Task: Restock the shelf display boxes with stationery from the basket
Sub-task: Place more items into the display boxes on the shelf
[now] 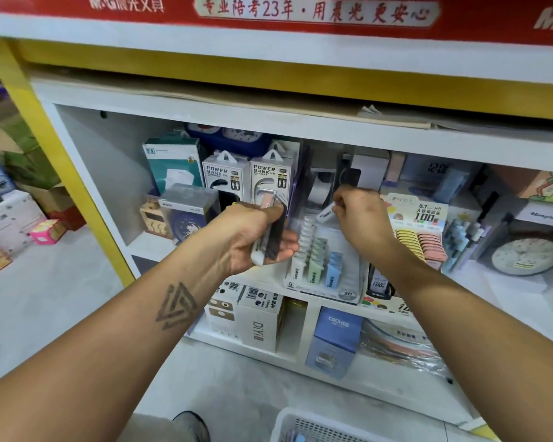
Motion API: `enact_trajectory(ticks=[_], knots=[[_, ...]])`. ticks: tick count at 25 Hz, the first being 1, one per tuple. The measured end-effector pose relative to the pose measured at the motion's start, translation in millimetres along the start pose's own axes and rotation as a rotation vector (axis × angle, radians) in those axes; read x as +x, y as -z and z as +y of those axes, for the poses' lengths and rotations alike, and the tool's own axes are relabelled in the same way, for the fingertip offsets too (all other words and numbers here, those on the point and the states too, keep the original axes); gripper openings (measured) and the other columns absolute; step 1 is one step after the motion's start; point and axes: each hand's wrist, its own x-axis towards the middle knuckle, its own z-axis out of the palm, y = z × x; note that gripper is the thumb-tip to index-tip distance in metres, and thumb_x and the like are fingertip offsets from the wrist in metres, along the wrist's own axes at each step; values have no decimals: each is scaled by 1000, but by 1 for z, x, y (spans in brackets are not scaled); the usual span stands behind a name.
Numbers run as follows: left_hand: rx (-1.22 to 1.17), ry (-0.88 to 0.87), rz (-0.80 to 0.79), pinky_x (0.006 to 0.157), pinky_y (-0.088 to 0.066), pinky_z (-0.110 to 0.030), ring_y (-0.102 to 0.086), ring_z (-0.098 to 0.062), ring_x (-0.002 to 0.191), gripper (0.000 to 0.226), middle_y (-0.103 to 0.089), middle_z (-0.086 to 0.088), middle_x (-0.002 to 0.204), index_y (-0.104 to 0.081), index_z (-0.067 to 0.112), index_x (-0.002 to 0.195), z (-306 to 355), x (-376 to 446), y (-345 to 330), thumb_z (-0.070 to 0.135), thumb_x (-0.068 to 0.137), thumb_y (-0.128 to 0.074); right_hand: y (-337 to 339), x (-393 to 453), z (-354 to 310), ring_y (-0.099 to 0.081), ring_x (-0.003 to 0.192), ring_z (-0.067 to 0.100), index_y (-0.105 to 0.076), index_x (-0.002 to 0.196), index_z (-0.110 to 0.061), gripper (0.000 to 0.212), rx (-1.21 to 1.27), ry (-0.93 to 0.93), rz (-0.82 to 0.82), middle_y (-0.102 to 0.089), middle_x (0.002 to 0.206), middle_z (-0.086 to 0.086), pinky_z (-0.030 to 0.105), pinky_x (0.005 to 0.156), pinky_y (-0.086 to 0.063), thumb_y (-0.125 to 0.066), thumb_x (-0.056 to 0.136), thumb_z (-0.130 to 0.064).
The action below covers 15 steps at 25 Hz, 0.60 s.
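From the head camera, we've got our right hand (361, 218) pinching one small white lead case (325, 214) at our fingertips, its long axis tilted, the free end pointing down and left toward the display box (323, 290) just below. That box holds rows of white, green and blue cases, with the back slots beneath our fingers looking open, so we judge the right hand is nearer and should lower it straight in. Our left hand (256, 237) curls round a stack of spare cases (268, 240), just left of the box. Down at the bottom edge, the white basket (288, 422) waits, its contents barely visible.
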Motion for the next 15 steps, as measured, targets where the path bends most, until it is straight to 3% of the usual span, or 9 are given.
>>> enact_trajectory(ticks=[5,11,15], knots=[[-18,1,5,50,-60,-35,-69,-25,53,33,-70,-17,65,-63,-3,95,3,3,1,27,103,-51,-14,27,-10,-67,89,31,-68,101,-9,14,-15,37,-134,-70,98,14,40,82,-57,-60,92,-1],[-18,14,9,52,-60,-36,-70,-26,54,32,-71,-17,67,-62,-3,95,2,3,0,27,102,-52,-23,32,-7,-66,91,27,-70,98,-10,9,-38,69,-259,-69,102,12,36,84,-56,-66,91,-5],[-28,8,4,51,-60,-35,-69,-26,54,33,-70,-17,66,-62,-4,96,1,4,4,27,103,-51,-29,36,-9,-67,101,27,-74,111,-13,28,-78,86,-364,-71,113,11,35,94,-54,-61,92,1]])
